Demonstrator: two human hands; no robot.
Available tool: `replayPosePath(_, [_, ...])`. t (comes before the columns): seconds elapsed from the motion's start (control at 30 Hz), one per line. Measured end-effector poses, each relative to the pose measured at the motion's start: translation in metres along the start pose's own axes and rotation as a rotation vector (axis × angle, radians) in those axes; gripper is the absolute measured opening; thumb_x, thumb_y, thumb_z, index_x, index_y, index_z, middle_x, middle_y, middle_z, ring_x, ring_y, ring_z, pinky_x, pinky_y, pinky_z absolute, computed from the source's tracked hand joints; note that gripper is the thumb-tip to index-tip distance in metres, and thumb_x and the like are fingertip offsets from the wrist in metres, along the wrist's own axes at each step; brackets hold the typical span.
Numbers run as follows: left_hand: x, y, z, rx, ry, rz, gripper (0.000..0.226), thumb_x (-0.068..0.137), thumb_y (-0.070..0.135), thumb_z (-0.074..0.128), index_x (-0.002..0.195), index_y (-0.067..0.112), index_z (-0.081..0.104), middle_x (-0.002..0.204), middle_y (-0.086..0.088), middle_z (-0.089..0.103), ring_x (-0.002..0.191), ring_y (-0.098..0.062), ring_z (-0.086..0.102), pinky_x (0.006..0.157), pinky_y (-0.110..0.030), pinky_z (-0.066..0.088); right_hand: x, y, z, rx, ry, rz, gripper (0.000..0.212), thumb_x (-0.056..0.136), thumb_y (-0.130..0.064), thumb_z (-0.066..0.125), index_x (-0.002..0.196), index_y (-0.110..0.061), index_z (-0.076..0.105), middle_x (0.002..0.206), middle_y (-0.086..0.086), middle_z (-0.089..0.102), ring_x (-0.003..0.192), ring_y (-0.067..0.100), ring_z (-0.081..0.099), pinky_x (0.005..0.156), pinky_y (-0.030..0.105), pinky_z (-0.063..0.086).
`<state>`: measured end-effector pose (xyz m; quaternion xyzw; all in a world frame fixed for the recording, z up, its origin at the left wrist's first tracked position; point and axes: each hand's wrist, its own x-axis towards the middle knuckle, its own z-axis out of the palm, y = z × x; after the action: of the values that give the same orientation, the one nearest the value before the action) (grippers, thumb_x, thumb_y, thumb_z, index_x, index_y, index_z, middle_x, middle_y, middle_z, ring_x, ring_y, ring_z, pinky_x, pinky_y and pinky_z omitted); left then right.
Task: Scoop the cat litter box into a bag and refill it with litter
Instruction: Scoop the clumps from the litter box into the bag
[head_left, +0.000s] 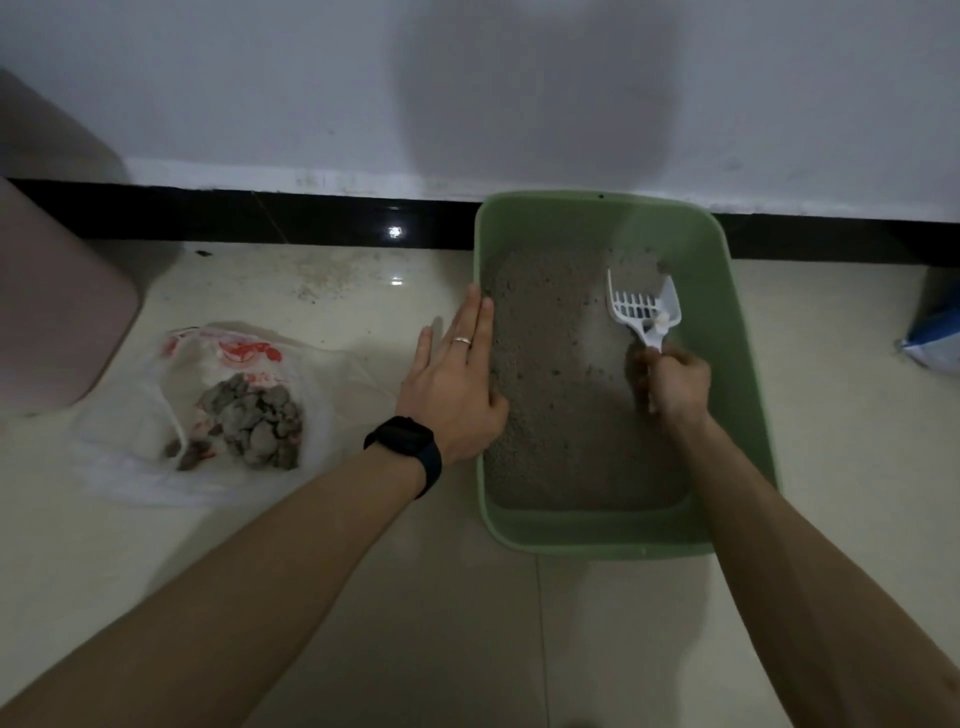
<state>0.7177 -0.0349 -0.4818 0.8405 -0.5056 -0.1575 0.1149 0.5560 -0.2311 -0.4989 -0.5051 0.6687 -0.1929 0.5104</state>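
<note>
A green litter box (737, 364) stands on the tiled floor against the wall, holding grey-brown litter (550, 395). My right hand (672, 382) grips the handle of a white slotted scoop (641, 309), whose head is raised over the litter at the box's far right. My left hand (457, 379) rests with straight fingers on the box's left rim, thumb inside. To the left lies an open white plastic bag (130, 426) with red print, and in it a pile of grey clumps (254, 421).
A pinkish bin (57, 312) stands at the far left. A blue and white litter sack (935, 343) shows at the right edge. A black skirting (260, 218) runs along the wall, with scattered grit on the floor below it.
</note>
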Motion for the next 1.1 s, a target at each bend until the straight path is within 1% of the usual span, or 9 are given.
replayPosePath(0.2, [0.001,0.001,0.0,-0.003,0.002,0.003,0.097,0.088,0.035,0.052,0.154,0.013,-0.016,0.159,0.0,-0.03,0.15,-0.02,0.003,0.121,-0.041,0.0,0.001,-0.002,0.008,0.262,-0.048,0.151,0.019,0.094,-0.008,0.052,0.082,-0.011,0.066,0.068,0.003,0.062,0.052,0.012,0.048,0.05,0.028,0.037])
replayPosePath(0.27, [0.001,0.001,0.0,0.002,-0.004,0.001,0.098,0.087,0.036,0.052,0.154,0.013,-0.015,0.159,-0.001,-0.03,0.15,-0.023,0.005,0.121,-0.041,0.001,0.006,-0.003,0.009,0.164,0.0,0.122,0.015,0.095,-0.01,0.053,0.09,-0.008,0.067,0.073,0.004,0.063,0.057,0.013,0.052,0.052,0.028,0.042])
replayPosePath(0.37, [0.0,0.003,-0.001,0.005,-0.007,0.002,0.097,0.087,0.034,0.051,0.154,0.012,-0.015,0.159,-0.002,-0.03,0.15,-0.019,0.002,0.121,-0.041,-0.001,0.014,0.008,0.007,-0.058,0.062,-0.006,0.026,0.093,-0.023,0.057,0.114,-0.011,0.069,0.099,0.009,0.07,0.088,0.023,0.064,0.084,0.039,0.054])
replayPosePath(0.43, [0.0,0.003,-0.001,0.008,-0.001,0.0,0.097,0.086,0.034,0.051,0.154,0.011,-0.014,0.159,-0.003,-0.028,0.15,-0.017,0.001,0.121,-0.042,0.001,0.013,0.014,0.004,-0.137,0.079,-0.095,0.028,0.094,-0.025,0.056,0.114,-0.012,0.069,0.1,0.006,0.069,0.093,0.021,0.062,0.092,0.038,0.05])
replayPosePath(0.63, [0.0,0.003,-0.002,0.025,-0.005,0.0,0.099,0.086,0.035,0.052,0.154,0.01,-0.015,0.159,-0.004,-0.028,0.15,-0.018,0.003,0.121,-0.042,0.001,0.014,0.016,-0.003,-0.11,0.078,-0.187,0.02,0.092,-0.02,0.057,0.103,-0.012,0.072,0.086,0.002,0.065,0.082,0.017,0.058,0.078,0.032,0.047])
replayPosePath(0.7, [0.0,0.003,-0.002,0.022,-0.004,0.002,0.098,0.086,0.035,0.052,0.154,0.01,-0.015,0.159,-0.004,-0.029,0.15,-0.018,0.003,0.121,-0.042,0.001,0.012,0.013,-0.004,-0.058,0.061,-0.171,0.013,0.092,-0.015,0.057,0.092,-0.013,0.07,0.073,0.002,0.061,0.066,0.017,0.055,0.062,0.03,0.046])
replayPosePath(0.8, [0.0,0.004,-0.003,0.022,-0.012,0.001,0.098,0.086,0.035,0.052,0.154,0.01,-0.014,0.159,-0.004,-0.03,0.15,-0.019,0.004,0.122,-0.042,0.002,0.006,0.008,-0.005,0.039,-0.01,-0.118,0.016,0.094,-0.007,0.054,0.082,-0.011,0.064,0.058,0.003,0.049,0.043,0.012,0.041,0.037,0.021,0.032])
replayPosePath(0.9, [0.0,0.004,-0.003,0.026,-0.016,-0.005,0.098,0.086,0.035,0.051,0.154,0.011,-0.015,0.159,-0.004,-0.029,0.15,-0.023,0.008,0.122,-0.043,0.004,-0.003,0.006,-0.004,0.145,-0.066,-0.079,0.019,0.096,-0.009,0.053,0.085,-0.016,0.067,0.058,-0.001,0.053,0.045,0.009,0.044,0.04,0.023,0.034])
replayPosePath(1.1, [-0.001,0.004,-0.002,0.033,-0.017,-0.01,0.097,0.087,0.035,0.05,0.154,0.01,-0.015,0.159,-0.004,-0.029,0.15,-0.02,0.004,0.122,-0.043,0.004,-0.013,0.0,-0.006,0.285,-0.084,-0.055,0.02,0.096,-0.006,0.052,0.109,-0.01,0.066,0.08,-0.003,0.067,0.053,0.005,0.051,0.048,0.023,0.044])
